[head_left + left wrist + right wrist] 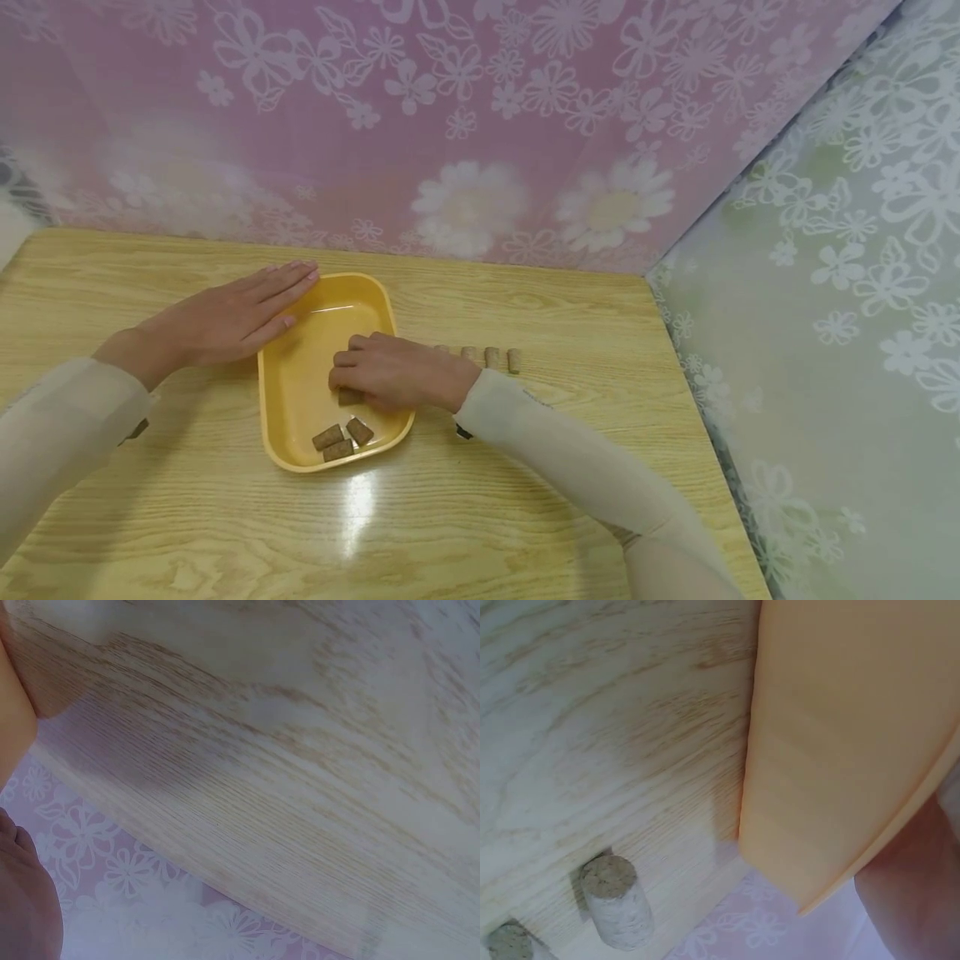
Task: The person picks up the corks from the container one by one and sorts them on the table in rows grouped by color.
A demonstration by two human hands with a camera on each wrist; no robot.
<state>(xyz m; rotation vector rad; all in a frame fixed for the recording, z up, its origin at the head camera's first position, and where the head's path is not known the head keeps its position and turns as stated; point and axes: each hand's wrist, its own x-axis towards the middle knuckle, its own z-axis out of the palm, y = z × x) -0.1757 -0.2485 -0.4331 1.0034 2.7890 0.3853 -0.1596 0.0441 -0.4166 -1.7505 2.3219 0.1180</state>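
My left hand lies with straight fingers along the left rim of a yellow plastic tray. Inside the tray, my right hand reaches in over the right rim, fingers bent downward. A brown cork shows partly under its index finger; whether the fingers pinch it I cannot tell. Three more corks lie on their sides at the tray's near end. In the right wrist view, the tray's outer wall rises beside the hand, whose fingers are hidden behind it.
To the right of the tray, several corks stand in a row on the wood-grain table, partly behind my right wrist. One standing cork shows large in the right wrist view. A pink flowered cloth borders the table's far edge.
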